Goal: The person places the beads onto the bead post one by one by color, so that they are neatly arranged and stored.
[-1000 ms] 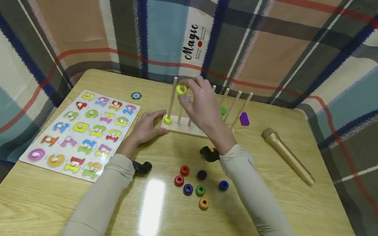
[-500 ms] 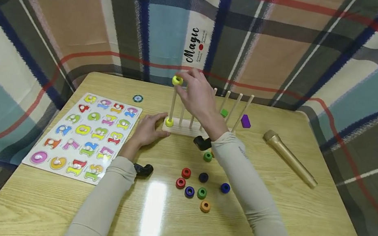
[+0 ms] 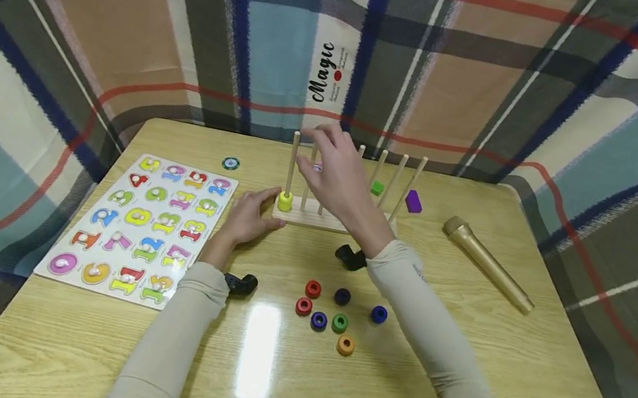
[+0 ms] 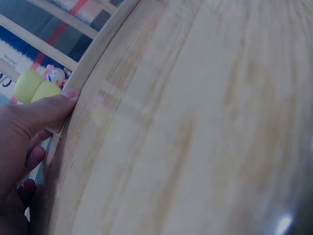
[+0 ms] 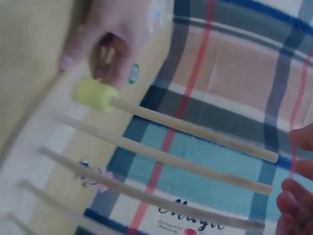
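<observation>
My left hand [image 3: 247,219] grips the left end of a wooden peg stand [image 3: 322,220], thumb [image 4: 58,102] along its front edge in the left wrist view. Two yellow rings [image 3: 285,202] sit stacked at the bottom of the leftmost peg [image 3: 293,160]. Beside that peg's upper part hovers my right hand [image 3: 340,176], fingers loosely bent and holding nothing. The right wrist view shows its fingertips [image 5: 288,203] apart from the peg tops, and the yellow rings [image 5: 95,94] close by the left hand [image 5: 115,24]. Pegs farther right are partly hidden behind the right hand.
Several loose rings, including a red ring [image 3: 313,288] and an orange ring [image 3: 345,345], lie in front. A number puzzle board [image 3: 132,232] lies left, a gold microphone-shaped tube [image 3: 490,264] right. Behind the stand are a green block [image 3: 377,187] and purple block [image 3: 414,201].
The second yellow ring went from my right fingers onto the top of the leftmost peg, then dropped onto the lower ring. My right hand let go and shifted slightly right; the left stayed.
</observation>
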The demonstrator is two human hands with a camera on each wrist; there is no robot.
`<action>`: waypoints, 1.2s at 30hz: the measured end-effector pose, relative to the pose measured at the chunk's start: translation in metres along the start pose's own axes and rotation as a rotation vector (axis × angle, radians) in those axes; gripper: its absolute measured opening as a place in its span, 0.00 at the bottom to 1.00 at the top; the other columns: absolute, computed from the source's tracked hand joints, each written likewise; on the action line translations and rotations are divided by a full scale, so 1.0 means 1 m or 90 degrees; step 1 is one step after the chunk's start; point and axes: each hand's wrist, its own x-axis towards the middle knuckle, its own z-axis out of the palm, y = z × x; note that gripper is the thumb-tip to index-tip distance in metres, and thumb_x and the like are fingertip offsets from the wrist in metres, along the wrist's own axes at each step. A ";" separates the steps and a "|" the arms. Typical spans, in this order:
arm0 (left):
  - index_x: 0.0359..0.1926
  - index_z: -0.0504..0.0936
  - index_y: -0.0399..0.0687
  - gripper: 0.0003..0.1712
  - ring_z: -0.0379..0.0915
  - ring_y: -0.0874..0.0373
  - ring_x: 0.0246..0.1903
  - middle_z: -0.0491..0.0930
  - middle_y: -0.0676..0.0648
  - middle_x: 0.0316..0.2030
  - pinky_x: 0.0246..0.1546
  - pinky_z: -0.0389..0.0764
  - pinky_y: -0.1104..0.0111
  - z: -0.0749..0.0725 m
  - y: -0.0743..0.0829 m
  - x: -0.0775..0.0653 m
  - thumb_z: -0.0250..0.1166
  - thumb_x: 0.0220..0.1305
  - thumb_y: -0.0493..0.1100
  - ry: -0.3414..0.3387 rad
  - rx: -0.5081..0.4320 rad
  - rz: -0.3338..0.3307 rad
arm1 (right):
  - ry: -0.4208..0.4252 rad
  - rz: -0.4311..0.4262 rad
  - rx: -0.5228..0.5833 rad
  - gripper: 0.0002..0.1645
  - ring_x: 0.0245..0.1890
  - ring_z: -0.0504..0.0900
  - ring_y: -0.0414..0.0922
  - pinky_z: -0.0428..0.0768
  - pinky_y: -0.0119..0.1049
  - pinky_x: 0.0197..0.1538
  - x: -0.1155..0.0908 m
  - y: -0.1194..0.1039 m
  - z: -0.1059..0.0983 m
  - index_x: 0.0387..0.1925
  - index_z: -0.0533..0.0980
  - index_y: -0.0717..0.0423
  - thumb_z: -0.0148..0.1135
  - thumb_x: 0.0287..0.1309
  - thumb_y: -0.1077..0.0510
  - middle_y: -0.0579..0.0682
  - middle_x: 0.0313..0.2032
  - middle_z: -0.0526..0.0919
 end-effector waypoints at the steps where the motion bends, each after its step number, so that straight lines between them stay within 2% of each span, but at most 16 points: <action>1: 0.83 0.63 0.52 0.49 0.61 0.36 0.74 0.67 0.34 0.78 0.73 0.59 0.44 0.000 0.000 0.000 0.76 0.67 0.53 0.000 0.002 0.001 | -0.005 -0.021 0.002 0.22 0.56 0.81 0.53 0.82 0.47 0.57 -0.010 0.002 0.001 0.65 0.81 0.57 0.67 0.73 0.56 0.56 0.60 0.82; 3: 0.83 0.63 0.52 0.49 0.61 0.36 0.73 0.67 0.35 0.78 0.72 0.60 0.44 0.001 -0.001 0.000 0.76 0.67 0.53 -0.002 0.005 0.001 | -0.050 -0.060 -0.004 0.18 0.53 0.84 0.52 0.83 0.45 0.56 -0.033 0.006 0.004 0.59 0.83 0.58 0.68 0.72 0.58 0.55 0.55 0.85; 4: 0.83 0.63 0.52 0.50 0.61 0.36 0.73 0.67 0.35 0.78 0.72 0.60 0.44 0.001 -0.001 0.000 0.76 0.67 0.53 -0.003 0.005 -0.001 | -0.090 -0.079 -0.009 0.17 0.51 0.85 0.52 0.84 0.45 0.55 -0.045 0.008 0.007 0.57 0.84 0.59 0.69 0.71 0.59 0.56 0.52 0.86; 8: 0.83 0.63 0.53 0.50 0.61 0.36 0.73 0.67 0.36 0.78 0.72 0.60 0.43 -0.001 0.000 0.001 0.76 0.67 0.54 -0.007 0.000 -0.007 | -0.321 -0.112 -0.010 0.16 0.49 0.87 0.51 0.86 0.43 0.52 -0.089 0.016 0.019 0.56 0.85 0.59 0.70 0.69 0.60 0.55 0.49 0.88; 11: 0.83 0.64 0.52 0.49 0.61 0.36 0.73 0.67 0.36 0.77 0.72 0.60 0.43 -0.004 0.001 0.002 0.76 0.66 0.53 0.001 -0.002 -0.005 | -0.439 -0.100 -0.008 0.18 0.47 0.85 0.48 0.85 0.41 0.50 -0.111 0.021 0.027 0.58 0.85 0.55 0.71 0.68 0.60 0.53 0.48 0.86; 13: 0.83 0.64 0.52 0.49 0.61 0.36 0.73 0.68 0.36 0.77 0.72 0.60 0.43 -0.006 0.002 0.002 0.76 0.66 0.53 0.006 -0.002 -0.003 | -0.467 -0.092 -0.005 0.18 0.44 0.83 0.46 0.84 0.40 0.47 -0.119 0.024 0.032 0.57 0.86 0.53 0.71 0.67 0.60 0.51 0.45 0.85; 18: 0.83 0.64 0.52 0.49 0.61 0.36 0.73 0.67 0.35 0.77 0.73 0.60 0.43 -0.006 0.001 0.002 0.76 0.66 0.53 0.004 -0.003 -0.007 | -0.474 -0.083 0.002 0.14 0.38 0.80 0.42 0.81 0.38 0.43 -0.126 0.028 0.037 0.52 0.86 0.51 0.73 0.66 0.60 0.49 0.41 0.85; 21: 0.83 0.63 0.51 0.49 0.60 0.36 0.73 0.67 0.35 0.78 0.74 0.60 0.43 -0.004 0.001 0.002 0.76 0.67 0.53 0.002 -0.002 -0.006 | -0.467 -0.073 -0.001 0.14 0.40 0.83 0.43 0.83 0.39 0.46 -0.123 0.028 0.033 0.53 0.86 0.54 0.73 0.67 0.59 0.50 0.44 0.86; 24: 0.83 0.63 0.51 0.50 0.60 0.36 0.73 0.66 0.36 0.78 0.73 0.60 0.43 -0.001 0.001 0.002 0.76 0.66 0.53 0.001 -0.004 -0.007 | -0.423 -0.057 0.010 0.17 0.44 0.86 0.47 0.86 0.40 0.48 -0.114 0.029 0.023 0.55 0.85 0.58 0.73 0.68 0.59 0.53 0.48 0.87; 27: 0.83 0.64 0.51 0.49 0.60 0.36 0.74 0.66 0.37 0.78 0.73 0.59 0.43 0.001 0.001 0.001 0.75 0.67 0.53 -0.001 -0.005 -0.010 | -0.324 -0.047 0.020 0.19 0.44 0.88 0.49 0.87 0.40 0.46 -0.095 0.030 0.008 0.58 0.85 0.59 0.73 0.68 0.59 0.54 0.50 0.87; 32: 0.83 0.63 0.52 0.49 0.60 0.36 0.74 0.66 0.37 0.79 0.74 0.59 0.44 0.001 0.002 0.002 0.75 0.67 0.53 -0.009 -0.003 -0.010 | -0.110 -0.010 0.044 0.21 0.38 0.85 0.50 0.83 0.38 0.38 -0.053 0.025 -0.020 0.61 0.83 0.59 0.72 0.70 0.58 0.55 0.51 0.85; 34: 0.83 0.63 0.52 0.49 0.60 0.36 0.74 0.66 0.36 0.78 0.74 0.59 0.44 0.000 0.002 0.002 0.75 0.67 0.53 -0.009 -0.002 -0.008 | -0.045 0.007 0.052 0.22 0.37 0.82 0.50 0.81 0.39 0.38 -0.036 0.022 -0.027 0.62 0.82 0.58 0.71 0.71 0.57 0.55 0.51 0.83; 36: 0.83 0.63 0.52 0.49 0.60 0.36 0.74 0.66 0.35 0.78 0.75 0.58 0.43 -0.001 0.002 0.002 0.75 0.68 0.53 -0.005 -0.002 -0.005 | -0.002 0.017 0.050 0.22 0.38 0.81 0.50 0.80 0.40 0.39 -0.021 0.020 -0.029 0.64 0.81 0.57 0.69 0.72 0.57 0.55 0.52 0.82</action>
